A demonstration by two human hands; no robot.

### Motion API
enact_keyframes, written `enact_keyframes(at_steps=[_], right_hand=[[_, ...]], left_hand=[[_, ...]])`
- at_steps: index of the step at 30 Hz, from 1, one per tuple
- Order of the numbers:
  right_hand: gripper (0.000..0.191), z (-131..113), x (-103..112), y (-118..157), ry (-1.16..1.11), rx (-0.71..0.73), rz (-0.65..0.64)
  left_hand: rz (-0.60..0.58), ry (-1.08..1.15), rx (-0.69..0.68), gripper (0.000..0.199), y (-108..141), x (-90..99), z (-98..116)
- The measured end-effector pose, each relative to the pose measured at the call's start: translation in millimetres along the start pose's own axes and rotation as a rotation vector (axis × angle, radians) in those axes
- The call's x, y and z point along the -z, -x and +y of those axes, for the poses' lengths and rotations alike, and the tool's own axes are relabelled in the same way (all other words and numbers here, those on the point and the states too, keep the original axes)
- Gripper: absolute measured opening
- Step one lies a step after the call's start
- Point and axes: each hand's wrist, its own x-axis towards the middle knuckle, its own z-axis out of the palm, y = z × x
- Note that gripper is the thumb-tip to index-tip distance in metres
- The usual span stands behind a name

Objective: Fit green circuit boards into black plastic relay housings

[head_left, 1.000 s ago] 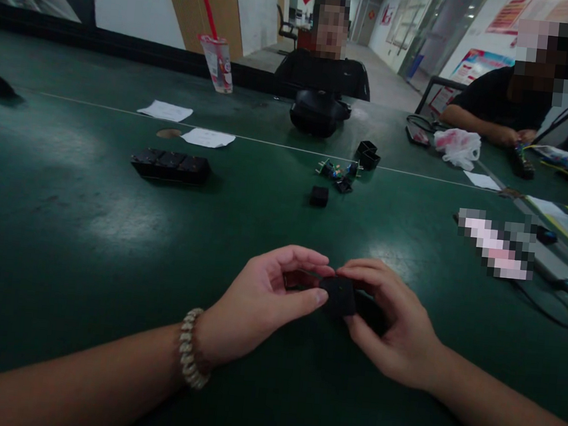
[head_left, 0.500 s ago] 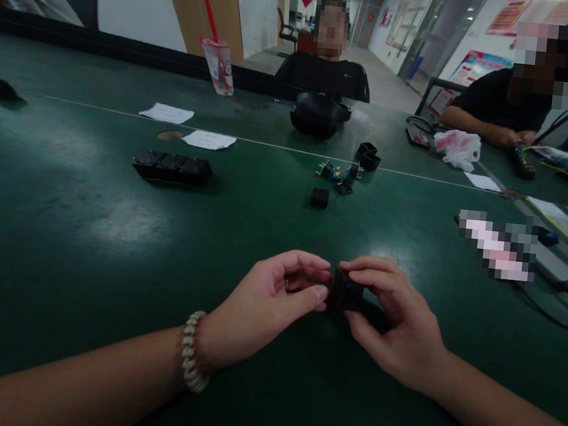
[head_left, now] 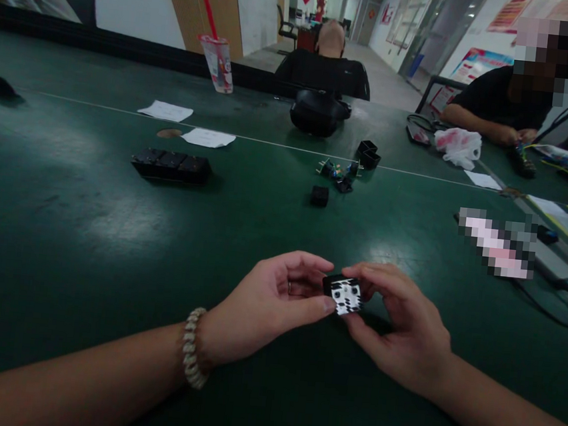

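Between my two hands, just above or on the green table [head_left: 152, 334], is a small black block [head_left: 348, 295]. Its face towards me is patterned black and white, with two dark round spots. My left hand [head_left: 281, 293] pinches the block's left side, thumb at the lower corner and fingers behind. Curled about the right side, my right hand [head_left: 399, 318] has its fingertips at the top edge and its thumb below. Parts of the block are hidden by the fingers. Whether it rests on the table I cannot tell.
Further off lie a black cube [head_left: 320, 196], small circuit parts [head_left: 338, 170], black open housings [head_left: 368, 154] and a long black three-part block [head_left: 172, 165]. A black bag [head_left: 318, 114], a cup with straw [head_left: 218, 65] and a cable [head_left: 551, 302] also lie around. Two people sit beyond.
The block has been turned, so its black-and-white face now shows. My left thumb and fingers have closed in on it from the left. The person opposite has lowered their head.
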Motion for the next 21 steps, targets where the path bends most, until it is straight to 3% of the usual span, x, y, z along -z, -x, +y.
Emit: enact_keyframes(at_steps=[11,17,21], right_hand=[[0.064,-5.0,4.9,-6.9,0.102,0.081,-0.008],[0.070,-1.5,6.2,-0.7,-0.004,-0.089,-0.081],[0.053,-0.1,5.2,-4.3,-0.025,-0.160,-0.103]], left_hand=[[0.020,0.016,0.020,0.041,0.5,-1.0,1.5],[0.033,0.011,-0.044,0.036,1.0,-2.8,3.4],[0.047,-0.043,-0.056,0.030,2.3,-4.4,5.1]])
